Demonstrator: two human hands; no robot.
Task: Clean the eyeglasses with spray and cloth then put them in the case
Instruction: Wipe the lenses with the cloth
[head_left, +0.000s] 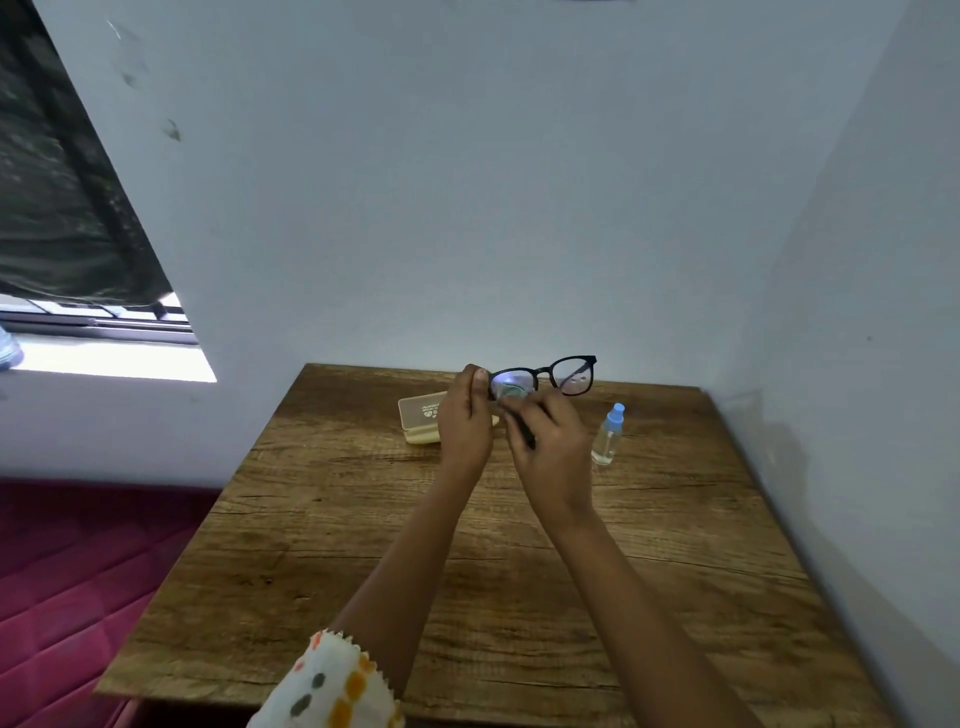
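Note:
Black-framed eyeglasses (563, 372) are held up above the far part of the wooden table (467, 561). My left hand (467, 415) pinches the frame at its left end. My right hand (550, 441) holds a pale cleaning cloth (511, 389) against the left lens, and a dark temple arm runs down across its fingers. The right lens shows droplets or smears. A beige glasses case (418, 418) lies on the table behind my left hand, partly hidden by it. A small clear spray bottle (608, 434) with a blue cap stands to the right of my right hand.
The table sits in a corner, with walls close behind it and to its right. A red mattress or mat (78, 571) lies to the left of the table. A window (78, 322) with a dark curtain is at the far left.

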